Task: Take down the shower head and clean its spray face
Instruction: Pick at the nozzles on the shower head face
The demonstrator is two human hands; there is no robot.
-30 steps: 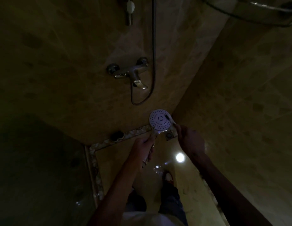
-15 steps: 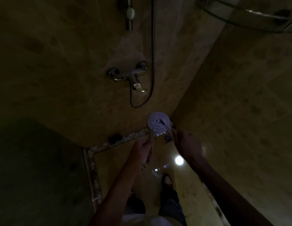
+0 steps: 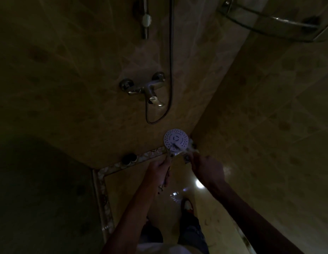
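The white round shower head [image 3: 176, 139] is off its holder, spray face turned up toward me, low in the corner of the shower. My left hand [image 3: 159, 169] is closed around its handle just below the head. My right hand [image 3: 207, 167] reaches in from the right, fingers pinched on a small dark tool [image 3: 173, 145] whose tip lies on the lower part of the spray face. It is too dark to tell what the tool is. The hose [image 3: 170, 70] runs up the wall.
A chrome mixer tap [image 3: 144, 88] sticks out of the tiled wall above the head, with the slide rail [image 3: 145, 19] higher up. A corner shelf [image 3: 273, 21] hangs at top right. A dark round object [image 3: 129, 158] sits by the mosaic border [image 3: 102, 195]. My foot [image 3: 187, 206] stands on the glossy floor.
The dark tool tip has moved from the upper right of the spray face down to its lower part. The head and both hands shifted slightly.
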